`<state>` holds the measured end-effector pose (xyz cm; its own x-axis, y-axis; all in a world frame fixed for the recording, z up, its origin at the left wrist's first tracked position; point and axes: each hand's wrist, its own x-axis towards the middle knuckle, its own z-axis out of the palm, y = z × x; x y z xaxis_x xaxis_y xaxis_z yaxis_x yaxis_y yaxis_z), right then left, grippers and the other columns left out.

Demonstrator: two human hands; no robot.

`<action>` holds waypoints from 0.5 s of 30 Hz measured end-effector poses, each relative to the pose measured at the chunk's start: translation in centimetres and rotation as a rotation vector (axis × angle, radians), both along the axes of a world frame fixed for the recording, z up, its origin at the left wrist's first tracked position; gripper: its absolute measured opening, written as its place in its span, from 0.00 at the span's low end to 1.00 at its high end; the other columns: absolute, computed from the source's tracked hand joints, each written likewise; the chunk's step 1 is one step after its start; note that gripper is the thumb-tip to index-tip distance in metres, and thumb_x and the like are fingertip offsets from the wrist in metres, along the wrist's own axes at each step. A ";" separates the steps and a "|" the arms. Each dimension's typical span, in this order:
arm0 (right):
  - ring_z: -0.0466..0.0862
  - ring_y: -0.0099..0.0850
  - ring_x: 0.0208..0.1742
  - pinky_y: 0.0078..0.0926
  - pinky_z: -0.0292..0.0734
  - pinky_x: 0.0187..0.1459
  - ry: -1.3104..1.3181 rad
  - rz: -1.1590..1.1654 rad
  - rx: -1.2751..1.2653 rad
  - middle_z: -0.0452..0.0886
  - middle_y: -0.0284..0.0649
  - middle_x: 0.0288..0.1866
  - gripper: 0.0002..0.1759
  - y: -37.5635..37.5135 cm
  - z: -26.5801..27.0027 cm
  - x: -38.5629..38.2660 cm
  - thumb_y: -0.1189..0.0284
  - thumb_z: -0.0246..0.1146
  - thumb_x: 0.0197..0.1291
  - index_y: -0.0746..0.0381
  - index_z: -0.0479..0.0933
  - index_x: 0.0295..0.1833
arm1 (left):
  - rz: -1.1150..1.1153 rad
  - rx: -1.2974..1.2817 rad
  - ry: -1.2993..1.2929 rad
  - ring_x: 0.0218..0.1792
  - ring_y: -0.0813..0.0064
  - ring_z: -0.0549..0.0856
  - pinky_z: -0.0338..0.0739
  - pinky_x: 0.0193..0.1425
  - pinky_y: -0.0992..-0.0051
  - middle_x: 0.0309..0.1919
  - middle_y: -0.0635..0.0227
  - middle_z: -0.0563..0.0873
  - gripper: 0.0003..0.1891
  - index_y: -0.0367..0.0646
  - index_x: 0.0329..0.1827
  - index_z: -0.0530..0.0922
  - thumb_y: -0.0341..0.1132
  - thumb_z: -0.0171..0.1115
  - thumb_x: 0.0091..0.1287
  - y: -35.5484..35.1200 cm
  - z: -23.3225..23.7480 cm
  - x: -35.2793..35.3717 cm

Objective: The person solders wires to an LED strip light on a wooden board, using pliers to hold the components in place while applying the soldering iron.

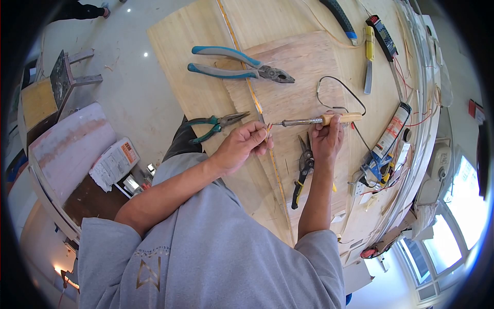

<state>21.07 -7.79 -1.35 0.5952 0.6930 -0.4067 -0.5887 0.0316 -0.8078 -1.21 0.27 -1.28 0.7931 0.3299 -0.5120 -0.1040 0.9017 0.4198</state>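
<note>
Over wooden boards [303, 54], windows [469, 198] beyond, left hand [247, 141] pinches wires [269, 126], right hand [327, 142] holds soldering iron [304, 122].

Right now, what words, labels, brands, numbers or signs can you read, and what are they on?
None legible.
Grey shirt: chest lettering, too small.
Tube: label print, blurred.
White package: orange label, too small.
Black-and-red box: markings, blurred.

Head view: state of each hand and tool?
Left hand: pinching wire ends
Right hand: gripping soldering iron
Soldering iron: held, heat not visible
Needle-nose pliers: lying, handles spread
Blue-handled pliers: lying, handles spread
Snips: lying, jaws parted
Yellow-handled knife: lying, blade bare
Dark handle: cropped
</note>
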 end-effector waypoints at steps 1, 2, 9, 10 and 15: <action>0.72 0.21 0.27 0.17 0.68 0.24 -0.001 0.000 0.001 0.73 0.34 0.28 0.14 0.0 0.0 0.0 0.61 0.52 0.73 0.62 0.70 0.44 | 0.000 0.000 0.002 0.33 0.82 0.75 0.72 0.42 0.81 0.39 0.67 0.81 0.10 0.44 0.53 0.73 0.37 0.51 0.75 0.0 0.0 0.0; 0.72 0.21 0.26 0.17 0.68 0.24 -0.002 0.000 0.002 0.73 0.34 0.28 0.14 0.0 0.0 0.0 0.61 0.52 0.73 0.62 0.70 0.44 | 0.000 0.002 0.006 0.33 0.82 0.76 0.72 0.42 0.81 0.39 0.67 0.81 0.10 0.44 0.53 0.73 0.37 0.51 0.75 0.0 0.0 0.0; 0.72 0.21 0.26 0.17 0.68 0.24 -0.024 0.013 0.013 0.73 0.35 0.28 0.15 0.1 0.1 -0.1 0.61 0.52 0.73 0.63 0.70 0.44 | -0.013 0.038 0.036 0.34 0.82 0.76 0.73 0.42 0.81 0.38 0.66 0.82 0.10 0.43 0.53 0.74 0.37 0.52 0.75 0.2 0.2 0.1; 0.72 0.21 0.26 0.17 0.68 0.24 -0.025 0.013 0.012 0.73 0.35 0.28 0.15 0.1 0.1 -0.1 0.61 0.52 0.73 0.63 0.70 0.45 | -0.015 0.044 0.038 0.34 0.82 0.76 0.74 0.42 0.81 0.38 0.66 0.82 0.10 0.43 0.53 0.74 0.37 0.52 0.75 0.2 0.2 0.1; 0.72 0.21 0.26 0.16 0.68 0.24 -0.024 0.004 0.000 0.73 0.35 0.27 0.15 0.2 0.2 -0.2 0.60 0.51 0.73 0.62 0.70 0.44 | -0.017 0.047 0.054 0.34 0.82 0.77 0.74 0.43 0.81 0.38 0.66 0.82 0.10 0.43 0.53 0.74 0.37 0.52 0.75 0.2 0.4 0.1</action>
<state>20.88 -7.59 -1.11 0.6023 0.6953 -0.3921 -0.5691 0.0296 -0.8217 -1.09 0.47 -0.90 0.7703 0.3412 -0.5386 -0.0651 0.8824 0.4659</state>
